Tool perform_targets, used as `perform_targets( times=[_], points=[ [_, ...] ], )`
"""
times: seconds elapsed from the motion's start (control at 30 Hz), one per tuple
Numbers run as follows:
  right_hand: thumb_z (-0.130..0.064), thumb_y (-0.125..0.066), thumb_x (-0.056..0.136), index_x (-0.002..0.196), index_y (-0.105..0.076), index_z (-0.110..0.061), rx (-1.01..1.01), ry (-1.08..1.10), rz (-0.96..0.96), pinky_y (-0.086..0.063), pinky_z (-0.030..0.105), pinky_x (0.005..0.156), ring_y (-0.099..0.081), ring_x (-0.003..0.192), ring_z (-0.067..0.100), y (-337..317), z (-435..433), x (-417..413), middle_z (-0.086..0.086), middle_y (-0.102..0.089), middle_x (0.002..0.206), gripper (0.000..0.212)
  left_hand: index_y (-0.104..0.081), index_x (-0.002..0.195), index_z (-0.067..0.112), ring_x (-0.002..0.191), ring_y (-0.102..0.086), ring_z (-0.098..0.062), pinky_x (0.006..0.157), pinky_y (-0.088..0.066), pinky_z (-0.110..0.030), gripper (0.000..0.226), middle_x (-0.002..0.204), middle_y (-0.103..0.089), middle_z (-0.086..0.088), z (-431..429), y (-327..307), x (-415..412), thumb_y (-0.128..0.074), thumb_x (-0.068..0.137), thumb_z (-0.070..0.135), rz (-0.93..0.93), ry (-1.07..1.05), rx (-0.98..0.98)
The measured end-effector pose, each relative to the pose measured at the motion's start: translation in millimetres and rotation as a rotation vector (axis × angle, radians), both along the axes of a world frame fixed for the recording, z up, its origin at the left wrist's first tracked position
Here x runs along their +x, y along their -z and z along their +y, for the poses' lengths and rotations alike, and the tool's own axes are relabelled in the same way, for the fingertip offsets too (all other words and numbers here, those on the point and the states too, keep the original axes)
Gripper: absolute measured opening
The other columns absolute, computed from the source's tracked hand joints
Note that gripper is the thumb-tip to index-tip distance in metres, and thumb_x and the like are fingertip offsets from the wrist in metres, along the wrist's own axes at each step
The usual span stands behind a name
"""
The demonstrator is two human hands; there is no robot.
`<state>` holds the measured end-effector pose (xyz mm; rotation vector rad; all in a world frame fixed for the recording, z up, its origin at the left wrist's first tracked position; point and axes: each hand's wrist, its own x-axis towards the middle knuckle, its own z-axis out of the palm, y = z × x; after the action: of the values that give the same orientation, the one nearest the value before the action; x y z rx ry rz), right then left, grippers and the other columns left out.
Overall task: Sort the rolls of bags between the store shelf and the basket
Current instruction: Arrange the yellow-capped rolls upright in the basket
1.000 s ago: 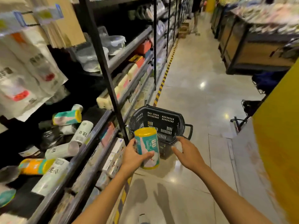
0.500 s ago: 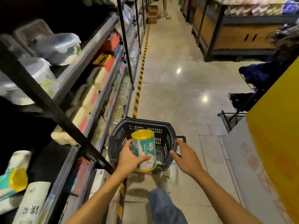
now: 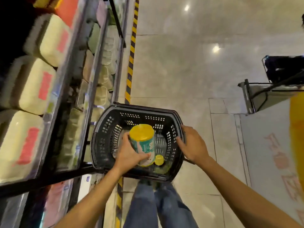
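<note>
A black plastic basket (image 3: pixel 105 129) stands on the floor right below me, beside the store shelf (image 3: pixel 79 66). My left hand (image 3: pixel 130 153) grips a teal and white roll of bags with a yellow cap (image 3: pixel 143 142) and holds it upright inside the basket. A second roll with a yellow end (image 3: pixel 159 160) lies on the basket's bottom, just right of the held one. My right hand (image 3: pixel 192 145) is closed on the basket's right rim.
The shelf on the left carries cream packs with red labels (image 3: pixel 32 86) and clear containers lower down. A yellow and black stripe (image 3: pixel 130 63) runs along the floor. A metal cart frame (image 3: pixel 256 94) stands at the right. My legs in jeans (image 3: pixel 156 204) are under the basket.
My view has tilted down from the aisle onto the basket. My left hand has lowered the roll into the basket, and my right hand has closed on the basket's rim.
</note>
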<state>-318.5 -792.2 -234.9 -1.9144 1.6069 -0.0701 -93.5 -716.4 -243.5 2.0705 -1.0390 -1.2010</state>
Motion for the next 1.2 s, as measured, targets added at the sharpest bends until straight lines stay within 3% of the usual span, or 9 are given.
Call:
perform_targets(
  times=[0.17, 0.3, 0.4, 0.5, 0.73, 1.03, 1.2],
  points=[
    [-0.029, -0.054, 0.093, 0.141, -0.036, -0.008, -0.001, 0.006, 0.036, -0.034, 0.038, 0.106, -0.040, 0.129, 0.029, 96.8, -30.6, 8.5, 0.013, -0.044, 0.140, 0.055, -0.039, 0.131, 0.015, 0.117, -0.046, -0.019, 0.097, -0.038, -0.031, 0.095, 0.125, -0.049, -0.005, -25.5, 101.7, 15.2, -0.092, 0.052, 0.020, -0.075, 0.061, 0.062],
    [-0.030, -0.054, 0.093, 0.145, -0.029, -0.004, -0.073, -0.048, 0.125, -0.016, 0.038, 0.116, -0.024, 0.141, 0.032, 171.2, -46.3, 8.6, 0.016, -0.030, 0.151, 0.063, -0.044, 0.127, 0.012, 0.111, -0.047, -0.018, 0.088, -0.040, -0.027, 0.091, 0.120, -0.051, -0.004, -31.3, 186.1, 22.8, -0.093, 0.051, 0.020, -0.082, 0.073, 0.132],
    [-0.028, -0.056, 0.092, 0.145, -0.025, 0.002, -0.198, -0.119, 0.137, -0.018, 0.041, 0.116, -0.026, 0.140, 0.037, 218.5, -48.0, 5.2, 0.022, -0.029, 0.150, 0.068, -0.043, 0.127, 0.012, 0.111, -0.049, -0.019, 0.087, -0.040, -0.027, 0.096, 0.120, -0.054, -0.005, -30.9, 248.7, 26.4, -0.094, 0.047, 0.026, -0.088, 0.099, 0.162],
    [-0.029, -0.058, 0.090, 0.148, -0.013, -0.002, -0.173, -0.102, 0.156, -0.013, 0.039, 0.117, -0.016, 0.144, 0.032, 248.0, -40.8, 0.3, 0.019, -0.019, 0.155, 0.078, -0.044, 0.129, 0.010, 0.115, -0.050, -0.021, 0.090, -0.035, -0.024, 0.097, 0.124, -0.057, -0.006, -25.9, 294.3, 25.7, -0.094, 0.047, 0.024, -0.114, 0.133, 0.200],
    [-0.031, -0.053, 0.092, 0.146, -0.016, 0.003, -0.287, -0.121, 0.088, -0.009, 0.039, 0.119, -0.010, 0.144, 0.034, 270.8, -36.6, -6.8, 0.023, -0.014, 0.155, 0.074, -0.043, 0.131, 0.009, 0.123, -0.046, -0.028, 0.101, -0.036, -0.037, 0.097, 0.129, -0.053, -0.012, -15.8, 360.7, 15.9, -0.093, 0.049, 0.019, -0.164, 0.186, 0.237],
    [-0.023, -0.057, 0.091, 0.143, -0.019, 0.009, -0.315, -0.082, -0.059, -0.013, 0.045, 0.119, -0.015, 0.143, 0.038, 280.2, -36.2, -11.7, 0.028, -0.018, 0.152, 0.072, -0.050, 0.123, 0.007, 0.113, -0.054, -0.030, 0.084, -0.037, -0.026, 0.078, 0.121, -0.059, -0.015, -18.6, 425.6, 7.4, -0.089, 0.057, 0.012, -0.185, 0.297, 0.218],
    [-0.018, -0.059, 0.090, 0.141, -0.021, 0.013, -0.322, -0.084, -0.119, -0.020, 0.055, 0.114, -0.018, 0.141, 0.042, 281.1, -37.6, -13.6, 0.031, -0.020, 0.150, 0.071, -0.045, 0.127, 0.013, 0.117, -0.052, -0.032, 0.091, -0.043, -0.038, 0.082, 0.125, -0.057, -0.013, -14.1, 438.0, -8.6, -0.089, 0.058, 0.015, -0.176, 0.196, 0.286]
  ],
)
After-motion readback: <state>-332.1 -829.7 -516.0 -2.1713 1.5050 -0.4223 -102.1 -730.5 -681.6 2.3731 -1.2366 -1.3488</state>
